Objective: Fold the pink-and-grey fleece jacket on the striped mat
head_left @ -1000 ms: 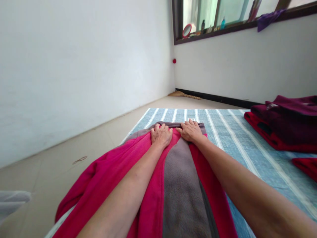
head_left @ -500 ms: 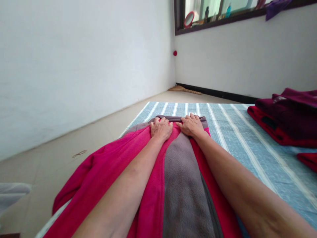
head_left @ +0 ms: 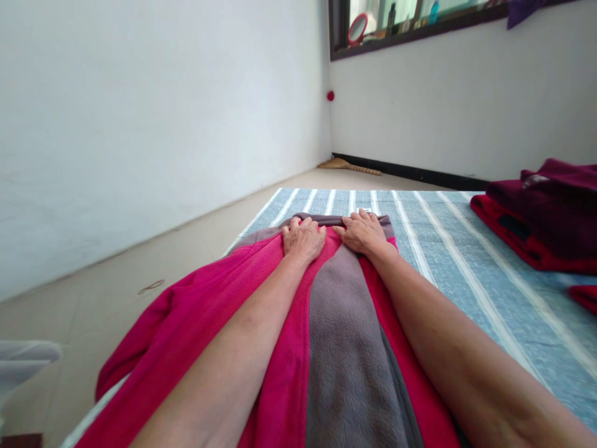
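Observation:
A pink and grey fleece garment [head_left: 340,348] lies stretched out along a blue striped mat [head_left: 448,249]. Both my arms reach forward over it. My left hand [head_left: 303,239] presses flat on the pink part near the garment's far end. Just to its right, my right hand [head_left: 361,233] rests palm down at the grey far edge, fingers spread and curled slightly over the cloth. The two hands lie close together, almost touching. Neither one lifts the fabric.
A stack of folded dark red and maroon clothes [head_left: 541,218] sits on the mat at the right. A beige tiled floor [head_left: 140,267] runs along the white wall at left. A broom [head_left: 347,167] lies in the far corner. A window ledge [head_left: 420,28] holds small bottles.
My hands stay pressed at the garment's far end. The view has tilted down a little, so the window and folded stack sit higher in the frame.

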`<action>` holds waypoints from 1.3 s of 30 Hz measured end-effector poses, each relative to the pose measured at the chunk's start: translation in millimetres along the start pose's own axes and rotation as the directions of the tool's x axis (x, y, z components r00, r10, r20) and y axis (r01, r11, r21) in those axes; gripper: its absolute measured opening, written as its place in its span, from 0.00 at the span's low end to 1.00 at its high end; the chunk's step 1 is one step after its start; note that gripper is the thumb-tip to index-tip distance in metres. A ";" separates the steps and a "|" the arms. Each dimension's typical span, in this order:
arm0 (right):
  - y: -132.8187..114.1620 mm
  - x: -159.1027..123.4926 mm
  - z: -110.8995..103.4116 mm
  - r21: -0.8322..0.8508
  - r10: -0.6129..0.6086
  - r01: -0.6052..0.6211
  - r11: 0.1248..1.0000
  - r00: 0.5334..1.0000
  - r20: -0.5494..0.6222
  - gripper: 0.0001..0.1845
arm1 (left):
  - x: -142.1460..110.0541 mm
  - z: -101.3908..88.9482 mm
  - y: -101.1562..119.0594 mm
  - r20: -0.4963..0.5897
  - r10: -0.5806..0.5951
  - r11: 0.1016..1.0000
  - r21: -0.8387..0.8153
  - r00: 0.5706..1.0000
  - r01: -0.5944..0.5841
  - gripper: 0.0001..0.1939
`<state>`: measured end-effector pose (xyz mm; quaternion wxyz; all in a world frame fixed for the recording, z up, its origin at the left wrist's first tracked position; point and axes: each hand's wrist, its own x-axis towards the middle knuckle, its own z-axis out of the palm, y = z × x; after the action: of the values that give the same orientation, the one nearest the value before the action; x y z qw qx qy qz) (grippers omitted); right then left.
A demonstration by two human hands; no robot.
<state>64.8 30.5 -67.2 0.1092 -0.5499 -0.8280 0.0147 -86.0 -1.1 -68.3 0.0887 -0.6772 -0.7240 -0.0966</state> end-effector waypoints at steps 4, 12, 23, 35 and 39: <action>-0.3 0.3 -0.1 -0.001 -0.002 0.002 1.000 1.000 -0.020 0.29 | 0.5 -0.9 0.2 0.008 0.004 1.000 0.001 1.000 -0.004 0.21; -3.0 -0.5 1.9 -0.024 -0.022 0.020 1.000 0.994 -0.110 0.27 | -1.0 -1.8 0.1 -0.017 -0.001 1.000 0.005 1.000 0.001 0.21; -6.0 0.0 -0.9 -0.035 -0.144 0.141 0.989 0.981 -0.132 0.25 | -4.1 -4.6 0.7 -0.021 -0.004 1.000 -0.004 1.000 0.004 0.20; -3.8 0.2 2.7 -0.047 -0.165 0.163 0.986 0.986 -0.039 0.28 | -4.8 -3.8 0.2 -0.023 0.002 1.000 -0.009 1.000 -0.002 0.20; -4.5 -0.4 4.7 -0.052 -0.159 0.157 0.986 0.986 -0.044 0.28 | -4.5 -1.8 -0.3 -0.020 0.002 1.000 -0.013 1.000 -0.002 0.20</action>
<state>60.0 28.8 -71.2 0.1167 -0.4853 -0.8661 -0.0273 -86.0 -6.0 -67.7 0.0917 -0.6776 -0.7217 -0.1078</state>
